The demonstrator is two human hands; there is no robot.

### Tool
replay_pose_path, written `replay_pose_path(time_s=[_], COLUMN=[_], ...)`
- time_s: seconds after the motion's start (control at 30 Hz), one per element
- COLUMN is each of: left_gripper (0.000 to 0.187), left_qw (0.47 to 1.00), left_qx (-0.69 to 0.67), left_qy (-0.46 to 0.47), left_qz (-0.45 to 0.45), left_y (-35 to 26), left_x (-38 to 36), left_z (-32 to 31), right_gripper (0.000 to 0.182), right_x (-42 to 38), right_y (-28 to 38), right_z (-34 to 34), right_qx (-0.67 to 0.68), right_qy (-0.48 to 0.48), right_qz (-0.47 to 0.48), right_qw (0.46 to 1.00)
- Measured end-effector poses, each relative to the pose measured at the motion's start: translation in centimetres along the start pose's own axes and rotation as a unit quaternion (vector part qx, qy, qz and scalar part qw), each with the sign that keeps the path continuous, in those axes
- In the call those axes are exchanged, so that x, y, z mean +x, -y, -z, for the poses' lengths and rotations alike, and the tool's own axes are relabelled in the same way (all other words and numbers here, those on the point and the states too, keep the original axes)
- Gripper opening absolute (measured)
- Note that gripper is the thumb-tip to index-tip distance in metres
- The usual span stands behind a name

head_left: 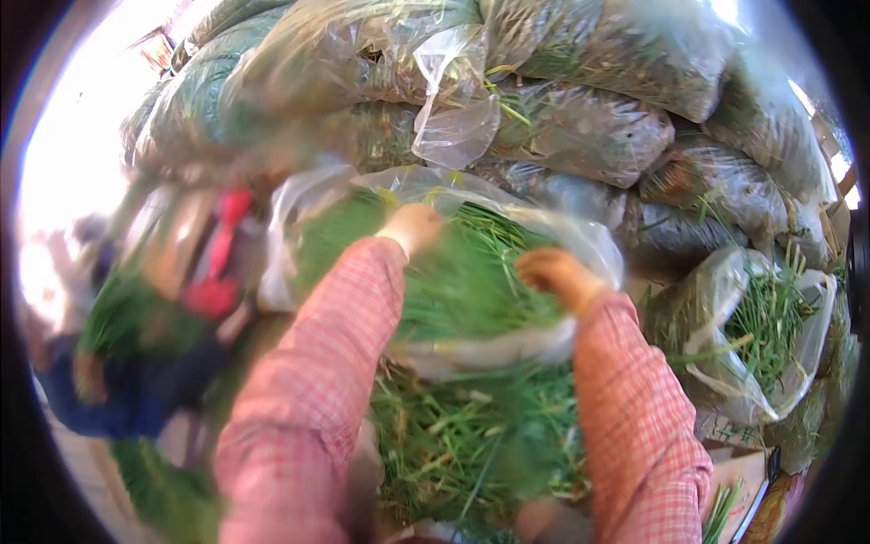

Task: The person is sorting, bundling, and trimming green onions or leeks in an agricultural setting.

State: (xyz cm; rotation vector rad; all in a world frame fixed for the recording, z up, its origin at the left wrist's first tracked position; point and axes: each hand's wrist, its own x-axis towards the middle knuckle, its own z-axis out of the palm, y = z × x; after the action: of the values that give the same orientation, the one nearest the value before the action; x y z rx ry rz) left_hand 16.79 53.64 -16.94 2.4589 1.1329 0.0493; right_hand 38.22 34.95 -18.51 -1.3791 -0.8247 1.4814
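A large clear plastic bag (594, 245) stands with its mouth wide open in front of me, full of long, thin green stalks (471, 290) like chives. Over the far left part of the stalks is my left hand (415, 227), smeared by motion, so its fingers cannot be made out. My right hand (555, 272) is at the right side of the bag's mouth with its fingers curled in. What it grips, if anything, is hidden. Below the near rim lie loose green trimmings (471, 435), partly between my forearms.
Filled plastic bags (571, 127) are stacked behind. At the right, a smaller open bag (761, 335) holds green stalks, above a knife-like blade (759, 499). On the left, a blurred person (136, 381) in dark blue sits by bundled greens (140, 308) and something red (213, 295).
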Motion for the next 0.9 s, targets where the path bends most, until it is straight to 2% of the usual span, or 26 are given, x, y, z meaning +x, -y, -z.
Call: replay_pose_path(time_s=[0.03, 0.13, 0.2, 0.27, 0.3, 0.37, 0.4, 0.43, 0.47, 0.5, 0.53, 0.57, 0.67, 0.7, 0.8, 0.9], left_gripper=[0.031, 0.03, 0.032, 0.034, 0.033, 0.028, 0.029, 0.03, 0.032, 0.039, 0.04, 0.041, 0.045, 0.046, 0.048, 0.051], left_qw=[0.999, 0.99, 0.985, 0.978, 0.984, 0.988, 0.985, 0.981, 0.976, 0.986, 0.986, 0.986, 0.987, 0.988, 0.995, 0.998], left_qx=[0.039, 0.106, 0.145, 0.187, 0.161, 0.15, 0.155, 0.162, 0.17, 0.142, 0.129, 0.117, 0.093, 0.083, 0.034, -0.009], left_qy=[0.022, -0.036, -0.036, -0.041, -0.048, -0.037, -0.06, -0.08, -0.102, -0.059, -0.066, -0.07, -0.063, -0.057, -0.037, -0.025], left_qz=[-0.003, -0.088, -0.086, -0.084, -0.058, -0.023, -0.044, -0.068, -0.091, -0.066, -0.079, -0.094, -0.114, -0.116, -0.09, -0.061], left_y=[1.7, 6.4, 7.1, 8.1, 6.7, 5.1, 5.5, 5.8, 6.2, 6.5, 7.1, 7.8, 8.0, 8.1, 7.8, 6.4], left_x=[2.2, 8.2, 10.8, 13.7, 13.0, 12.3, 12.2, 11.7, 11.7, 12.1, 12.5, 12.9, 13.1, 13.2, 12.7, 11.5], left_z=[0.4, 0.7, 2.2, 2.8, 4.2, 6.2, 6.1, 5.8, 5.7, 5.9, 5.7, 5.3, 5.2, 5.2, 5.7, 6.3], right_gripper=[0.022, 0.026, 0.026, 0.036, 0.041, 0.055, 0.062, 0.073, 0.074, 0.074, 0.074, 0.076, 0.096, 0.104, 0.1, 0.092], right_x=[3.8, 14.4, 17.9, 20.2, 21.2, 20.5, 20.3, 20.8, 21.1, 21.6, 22.0, 23.6, 24.2, 25.1, 23.9, 22.7], right_y=[0.4, -0.5, 0.0, -1.0, -1.2, -1.1, -1.2, -2.0, -2.3, -2.4, -2.5, -3.1, -0.1, -0.5, 0.0, -1.2], right_z=[-0.3, 1.0, 0.8, 1.6, 1.7, 1.0, 0.8, 1.4, 1.6, 1.6, 1.9, 2.8, 1.3, 1.6, 1.0, 1.1], right_qx=[-0.018, -0.15, -0.32, -0.36, -0.377, -0.524, -0.591, -0.591, -0.585, -0.579, -0.573, -0.577, -0.536, -0.558, -0.497, -0.441], right_qy=[-0.028, -0.09, -0.176, -0.137, -0.118, -0.073, -0.053, -0.031, -0.035, -0.038, -0.04, 0.014, 0.111, 0.121, 0.138, 0.145], right_qz=[-0.031, -0.006, 0.111, 0.202, 0.25, 0.249, 0.249, 0.182, 0.215, 0.251, 0.285, 0.235, 0.03, -0.007, -0.031, 0.015], right_qw=[0.999, 0.985, 0.924, 0.9, 0.884, 0.811, 0.765, 0.785, 0.781, 0.775, 0.767, 0.782, 0.836, 0.821, 0.856, 0.885])
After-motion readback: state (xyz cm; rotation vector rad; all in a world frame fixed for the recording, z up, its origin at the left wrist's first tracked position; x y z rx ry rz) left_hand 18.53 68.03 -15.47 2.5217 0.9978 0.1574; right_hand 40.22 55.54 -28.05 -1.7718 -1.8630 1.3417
